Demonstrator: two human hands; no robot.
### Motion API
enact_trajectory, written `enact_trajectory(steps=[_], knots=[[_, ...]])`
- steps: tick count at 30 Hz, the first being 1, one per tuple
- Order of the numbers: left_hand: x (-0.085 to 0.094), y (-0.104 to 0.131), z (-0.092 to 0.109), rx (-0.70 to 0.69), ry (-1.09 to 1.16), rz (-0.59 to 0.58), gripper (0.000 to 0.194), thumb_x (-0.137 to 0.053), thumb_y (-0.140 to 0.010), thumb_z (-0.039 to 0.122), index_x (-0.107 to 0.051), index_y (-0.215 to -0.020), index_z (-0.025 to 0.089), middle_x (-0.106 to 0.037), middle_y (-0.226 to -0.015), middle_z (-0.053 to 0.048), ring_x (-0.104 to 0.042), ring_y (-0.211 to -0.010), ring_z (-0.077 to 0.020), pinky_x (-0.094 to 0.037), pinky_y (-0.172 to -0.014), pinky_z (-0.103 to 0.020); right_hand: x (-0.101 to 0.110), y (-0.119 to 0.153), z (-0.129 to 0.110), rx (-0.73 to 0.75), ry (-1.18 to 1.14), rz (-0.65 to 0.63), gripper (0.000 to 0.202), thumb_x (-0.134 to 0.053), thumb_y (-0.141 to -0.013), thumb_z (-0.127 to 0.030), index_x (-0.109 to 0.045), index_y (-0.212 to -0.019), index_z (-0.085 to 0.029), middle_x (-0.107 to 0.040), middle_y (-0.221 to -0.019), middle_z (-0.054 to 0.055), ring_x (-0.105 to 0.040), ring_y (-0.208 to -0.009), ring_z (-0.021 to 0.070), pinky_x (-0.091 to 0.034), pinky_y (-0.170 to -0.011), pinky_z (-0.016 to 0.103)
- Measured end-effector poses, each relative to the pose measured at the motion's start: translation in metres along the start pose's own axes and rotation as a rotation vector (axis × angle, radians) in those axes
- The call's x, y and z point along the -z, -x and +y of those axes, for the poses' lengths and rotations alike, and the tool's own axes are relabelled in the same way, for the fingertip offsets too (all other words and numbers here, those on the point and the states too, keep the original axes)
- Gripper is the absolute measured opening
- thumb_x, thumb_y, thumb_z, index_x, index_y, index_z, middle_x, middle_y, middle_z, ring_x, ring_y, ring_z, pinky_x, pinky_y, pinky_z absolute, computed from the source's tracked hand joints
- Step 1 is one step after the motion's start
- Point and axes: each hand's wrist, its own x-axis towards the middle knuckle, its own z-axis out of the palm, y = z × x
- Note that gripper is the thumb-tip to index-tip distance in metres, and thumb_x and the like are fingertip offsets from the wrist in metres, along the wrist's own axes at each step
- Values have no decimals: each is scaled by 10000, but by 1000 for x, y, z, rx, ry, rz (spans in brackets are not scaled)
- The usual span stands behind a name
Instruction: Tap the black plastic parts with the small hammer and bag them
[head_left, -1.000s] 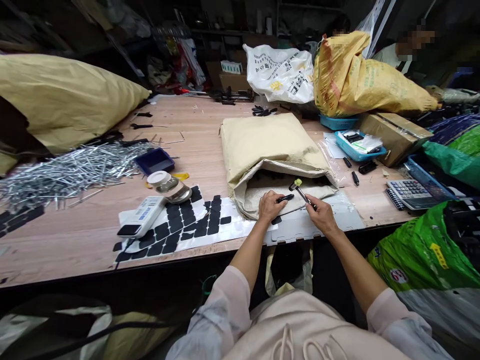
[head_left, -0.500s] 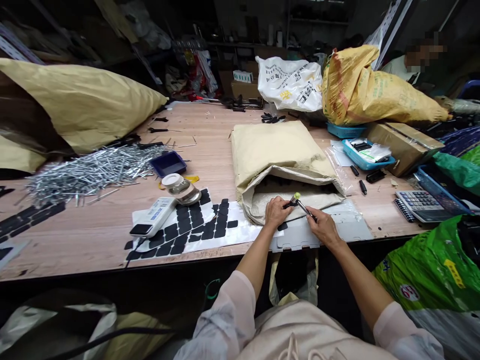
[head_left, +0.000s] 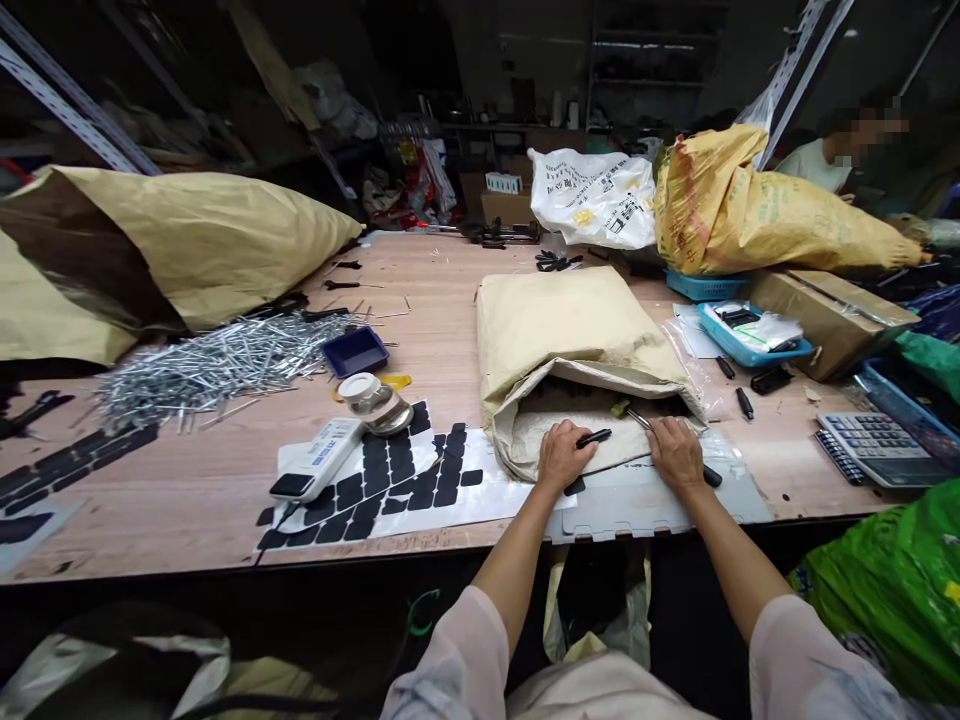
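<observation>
At the open mouth of the sack [head_left: 559,310], the left hand [head_left: 564,455] pinches a black piece [head_left: 597,438] while the right hand [head_left: 677,455] grips a hammer [head_left: 638,419], seemingly a tool-handling step whose next move calls for keeping pinching fingers clear.

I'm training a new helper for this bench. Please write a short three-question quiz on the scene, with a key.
1. What does the left hand hold?
a) calculator
b) black piece
c) lidded jar

2. True or false: the right hand holds nothing.

3. Fill in: as the camera sees it, the heap of metal rods lies to the ____ of the open beige sack.

Key: 1. b; 2. False, its grip is on a black-handled tool; 3. left.
</observation>
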Motion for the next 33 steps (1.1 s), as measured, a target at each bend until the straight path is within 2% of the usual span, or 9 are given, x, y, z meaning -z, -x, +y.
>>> enact_trajectory(steps=[5,10,14,17,19,22,24,30,33], knots=[[11,13,5,-106,70,70,173,-701,-864,288,-757,-1024,253,-653,-897,-27,-586,-917,-195,-451,-862,-337,-2,2,-3,-27,-4,-48,221,-494,-982,-255,-691,-1048,-180,-620,-934,100,-471,-896,255,-328,-771,359],[26,88,13,-350,89,60,197,-660,-904,374,-749,-1054,281,-665,-963,-57,-592,-919,-206,-457,-863,-366,-1,-1,-3,-69,-21,-98,220,-504,-977,-253,-690,-1067,-177,-622,-977,112,-467,-931,267,-325,-787,363],[14,157,12,-422,-47,-58,198,-645,-911,342,-747,-1081,322,-672,-947,-66,-603,-899,-222,-455,-844,-403,0,0,-4,-79,-15,-111,221,-496,-975,-248,-686,-1063,-177,-617,-986,122,-459,-934,276,-314,-785,370],[2,183,12,-401,-158,-83,249,-662,-890,289,-730,-1123,343,-676,-958,-69,-604,-927,-237,-441,-900,-445,1,0,-5,-89,-29,-117,219,-499,-972,-244,-687,-1060,-174,-614,-985,123,-454,-936,278,-313,-786,373],[-1,185,17,-395,-167,-67,285,-682,-874,300,-718,-1155,334,-677,-979,-74,-602,-956,-245,-436,-924,-452,0,0,-5,-93,-35,-118,220,-501,-972,-243,-688,-1062,-172,-613,-989,124,-453,-938,278,-314,-790,372],[5,159,28,-358,-86,-6,286,-655,-893,365,-720,-1162,294,-674,-963,-77,-609,-926,-228,-463,-880,-399,-1,0,-5,-91,-39,-113,218,-504,-970,-242,-687,-1064,-169,-612,-997,126,-453,-939,277,-317,-792,370],[12,121,34,-251,-16,61,289,-599,-924,380,-726,-1151,256,-676,-933,-73,-620,-881,-203,-483,-826,-344,-3,0,-5,-86,-38,-108,216,-503,-972,-243,-686,-1060,-169,-612,-992,123,-454,-936,275,-318,-791,368],[23,-36,29,338,58,262,316,-527,-920,350,-743,-1071,176,-736,-941,-97,-674,-902,-227,-490,-844,-333,-6,1,-5,-77,-36,-85,195,-516,-967,-239,-679,-1048,-172,-616,-966,113,-463,-927,270,-321,-793,359],[19,-81,22,580,38,244,312,-560,-891,371,-756,-1005,157,-751,-1000,-182,-693,-976,-319,-498,-814,-394,-5,0,-5,-72,-38,-79,181,-520,-960,-226,-674,-1044,-179,-617,-963,109,-471,-922,267,-323,-789,355]])
